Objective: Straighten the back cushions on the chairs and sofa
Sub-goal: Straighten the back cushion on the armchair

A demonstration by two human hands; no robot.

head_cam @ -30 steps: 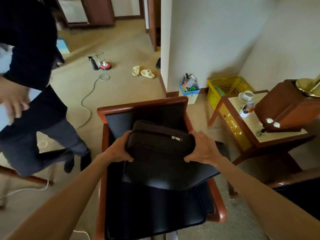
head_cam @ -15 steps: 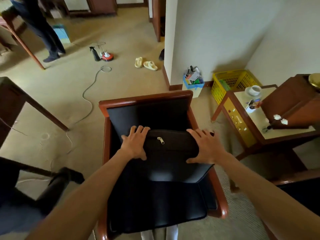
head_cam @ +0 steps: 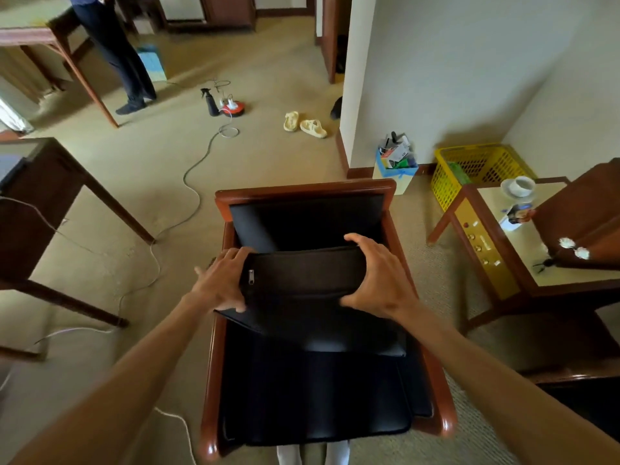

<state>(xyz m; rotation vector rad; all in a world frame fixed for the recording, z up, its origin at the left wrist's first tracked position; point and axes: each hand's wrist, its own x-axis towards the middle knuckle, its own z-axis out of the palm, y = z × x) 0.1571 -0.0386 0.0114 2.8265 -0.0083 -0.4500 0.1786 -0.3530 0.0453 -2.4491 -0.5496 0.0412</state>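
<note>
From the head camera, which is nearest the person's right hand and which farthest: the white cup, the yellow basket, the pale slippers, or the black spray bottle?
Measured from the right hand:
1. White cup, on the side table to its right.
2. Yellow basket, on the floor by the wall, behind that table.
3. Pale slippers, ahead on the carpet.
4. Black spray bottle, farther ahead and left.

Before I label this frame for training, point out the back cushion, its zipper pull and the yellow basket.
back cushion [head_cam: 302, 280]: head view, middle of its top edge.
zipper pull [head_cam: 251, 276]: head view, metal tab.
yellow basket [head_cam: 483, 162]: head view, mesh wall.
</note>
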